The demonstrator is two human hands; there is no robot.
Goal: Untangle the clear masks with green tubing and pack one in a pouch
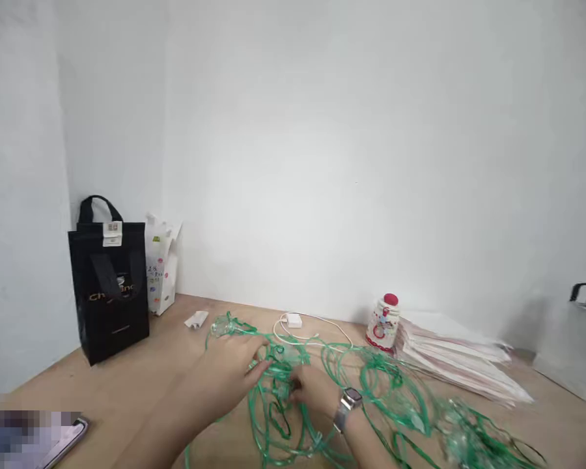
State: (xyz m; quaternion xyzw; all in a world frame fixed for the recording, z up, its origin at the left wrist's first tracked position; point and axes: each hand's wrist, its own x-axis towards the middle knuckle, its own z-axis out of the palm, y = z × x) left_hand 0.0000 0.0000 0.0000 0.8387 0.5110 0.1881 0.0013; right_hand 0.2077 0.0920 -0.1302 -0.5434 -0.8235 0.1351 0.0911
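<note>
Tangled see-through green plastic tubing spreads over the wooden table in front of me, with clear plastic pieces among its loops. My left hand reaches over the left part of the tangle, thumb and forefinger apart. Close beside it, my right hand has its fingers bent and closed on the green tubing; its fingertips are partly hidden and blurred. A watch sits on the right wrist. Past the left hand lies a clear cup-like piece. More clear pieces with green straps are heaped at the lower right.
Behind the tubing lie a white charger and its cable. A white jar with a red lid stands beside stacked papers. Black bag and white bag stand left; a phone lies lower left. Another pale bag is right.
</note>
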